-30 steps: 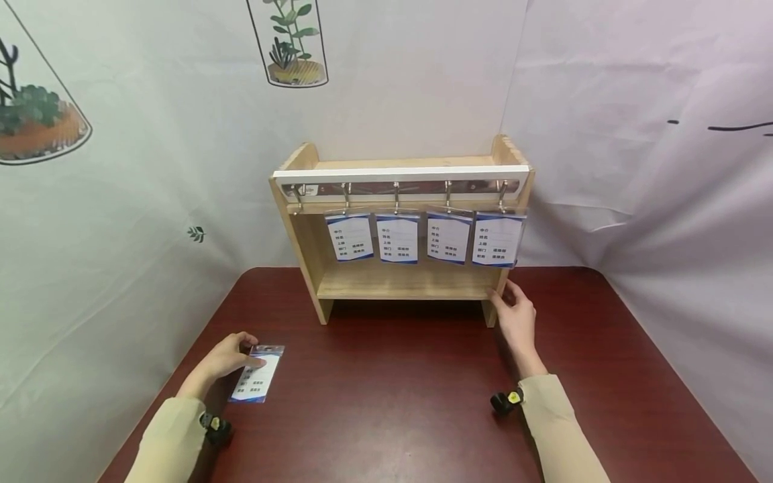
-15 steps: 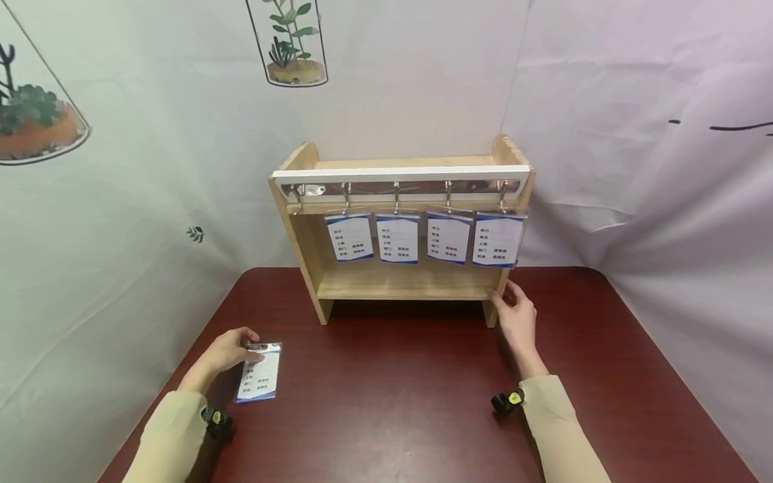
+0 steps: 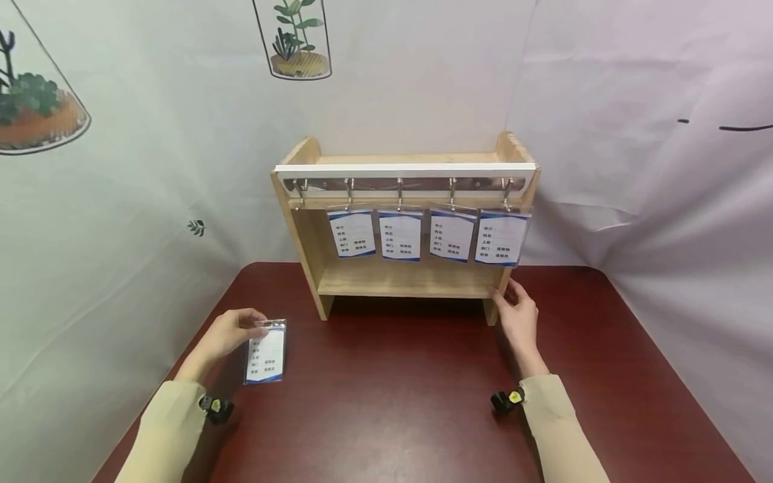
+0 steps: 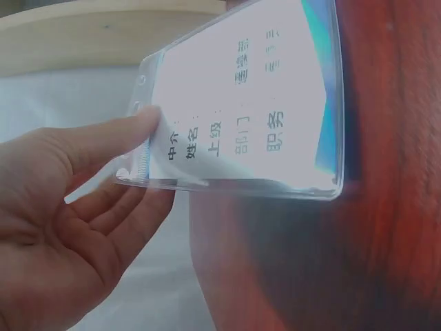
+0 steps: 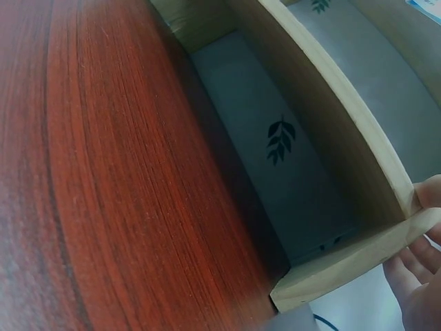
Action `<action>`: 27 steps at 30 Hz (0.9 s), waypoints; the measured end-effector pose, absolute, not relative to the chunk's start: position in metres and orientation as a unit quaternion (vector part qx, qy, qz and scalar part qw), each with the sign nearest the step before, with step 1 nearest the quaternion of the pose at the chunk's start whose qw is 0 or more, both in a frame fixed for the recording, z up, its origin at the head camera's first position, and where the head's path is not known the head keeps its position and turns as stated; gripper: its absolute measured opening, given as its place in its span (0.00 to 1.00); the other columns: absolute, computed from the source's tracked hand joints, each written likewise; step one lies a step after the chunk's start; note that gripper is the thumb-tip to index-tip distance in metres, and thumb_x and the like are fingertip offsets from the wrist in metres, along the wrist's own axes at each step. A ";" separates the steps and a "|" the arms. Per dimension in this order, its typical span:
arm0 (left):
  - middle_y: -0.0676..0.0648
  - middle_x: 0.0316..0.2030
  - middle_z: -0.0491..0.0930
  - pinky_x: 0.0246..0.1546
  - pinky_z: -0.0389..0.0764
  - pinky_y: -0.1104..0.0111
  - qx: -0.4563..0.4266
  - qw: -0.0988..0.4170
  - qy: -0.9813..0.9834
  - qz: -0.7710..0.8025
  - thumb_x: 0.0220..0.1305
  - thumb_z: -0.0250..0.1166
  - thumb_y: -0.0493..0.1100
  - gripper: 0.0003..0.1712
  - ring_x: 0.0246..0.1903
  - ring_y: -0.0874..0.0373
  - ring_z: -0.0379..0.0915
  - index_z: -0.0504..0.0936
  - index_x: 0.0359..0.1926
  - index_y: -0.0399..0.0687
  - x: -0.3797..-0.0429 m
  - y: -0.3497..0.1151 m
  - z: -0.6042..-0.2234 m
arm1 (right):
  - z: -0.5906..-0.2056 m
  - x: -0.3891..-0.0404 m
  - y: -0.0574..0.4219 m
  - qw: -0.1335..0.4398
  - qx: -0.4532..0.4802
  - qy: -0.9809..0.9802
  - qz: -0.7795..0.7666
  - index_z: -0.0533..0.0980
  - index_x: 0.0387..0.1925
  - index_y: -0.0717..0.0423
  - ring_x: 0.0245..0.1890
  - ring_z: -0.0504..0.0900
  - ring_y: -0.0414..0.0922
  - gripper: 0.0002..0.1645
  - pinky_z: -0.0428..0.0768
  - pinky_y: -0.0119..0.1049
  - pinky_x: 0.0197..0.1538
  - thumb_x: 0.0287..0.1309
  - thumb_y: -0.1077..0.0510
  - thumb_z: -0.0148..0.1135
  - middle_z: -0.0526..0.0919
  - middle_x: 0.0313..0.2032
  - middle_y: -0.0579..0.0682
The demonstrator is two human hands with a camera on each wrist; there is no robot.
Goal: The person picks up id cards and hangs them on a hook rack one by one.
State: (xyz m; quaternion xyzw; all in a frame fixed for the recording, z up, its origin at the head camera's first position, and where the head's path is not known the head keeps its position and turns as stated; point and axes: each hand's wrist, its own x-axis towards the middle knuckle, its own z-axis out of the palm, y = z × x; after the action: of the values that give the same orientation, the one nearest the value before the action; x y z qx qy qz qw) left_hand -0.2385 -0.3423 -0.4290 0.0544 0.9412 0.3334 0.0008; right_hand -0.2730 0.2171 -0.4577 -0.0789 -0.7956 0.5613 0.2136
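My left hand [image 3: 226, 333] pinches a name badge [image 3: 266, 357] in a clear plastic holder by its slotted top edge, at the left of the table. In the left wrist view the thumb lies on the front of the badge [image 4: 234, 110], with the fingers behind it. The badge's printed side faces up, and its lower end is tilted over the table. My right hand [image 3: 517, 323] grips the lower right side panel of a small wooden shelf [image 3: 404, 288]. In the right wrist view the thumb is at the front edge and the fingers [image 5: 413, 265] are outside the panel.
A white rail [image 3: 404, 170] with several metal hooks [image 3: 400, 193] runs across the shelf's top front. Similar badges [image 3: 400, 236] hang side by side from the hooks right of the leftmost one [image 3: 298, 194]. The dark red table [image 3: 386, 396] meets printed white cloth [image 3: 410, 80] behind.
My left hand has moved away from me and slightly right with the badge, which has turned more upright in the head view. My right hand stays on the shelf's side. The head view has shifted slightly.
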 end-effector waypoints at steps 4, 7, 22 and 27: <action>0.44 0.37 0.85 0.32 0.78 0.65 0.067 -0.030 0.939 0.335 0.65 0.71 0.41 0.11 0.34 0.52 0.78 0.85 0.44 0.39 -0.241 -0.339 -0.422 | -0.457 -0.272 0.217 0.212 -0.083 -0.791 0.568 0.73 0.66 0.62 0.56 0.81 0.53 0.33 0.81 0.34 0.49 0.66 0.48 0.66 0.80 0.59 0.62; 0.44 0.38 0.86 0.34 0.77 0.64 0.068 -0.044 0.940 0.333 0.66 0.70 0.43 0.11 0.35 0.52 0.78 0.85 0.45 0.40 -0.242 -0.335 -0.416 | -0.456 -0.273 0.217 0.213 -0.080 -0.787 0.574 0.73 0.66 0.62 0.56 0.81 0.54 0.33 0.80 0.27 0.46 0.66 0.49 0.66 0.79 0.59 0.64; 0.44 0.39 0.85 0.36 0.74 0.67 0.073 -0.088 0.934 0.337 0.70 0.66 0.48 0.13 0.37 0.52 0.76 0.85 0.46 0.42 -0.243 -0.321 -0.395 | -0.459 -0.273 0.217 0.216 -0.075 -0.794 0.563 0.73 0.65 0.62 0.56 0.81 0.53 0.33 0.73 0.17 0.41 0.66 0.48 0.66 0.80 0.59 0.62; 0.44 0.38 0.86 0.35 0.74 0.69 0.065 -0.101 0.932 0.343 0.70 0.67 0.49 0.14 0.36 0.53 0.77 0.85 0.46 0.43 -0.247 -0.316 -0.386 | -0.459 -0.274 0.218 0.220 -0.075 -0.792 0.564 0.74 0.65 0.61 0.54 0.81 0.52 0.33 0.72 0.15 0.39 0.65 0.47 0.67 0.81 0.58 0.62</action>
State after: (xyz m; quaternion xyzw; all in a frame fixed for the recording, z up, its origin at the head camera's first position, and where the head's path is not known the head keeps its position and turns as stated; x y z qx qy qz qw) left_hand -0.2469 -0.3164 -0.3860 0.0645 0.9318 0.3428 -0.1007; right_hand -0.2742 0.2177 -0.4590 -0.0751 -0.7922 0.5641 0.2203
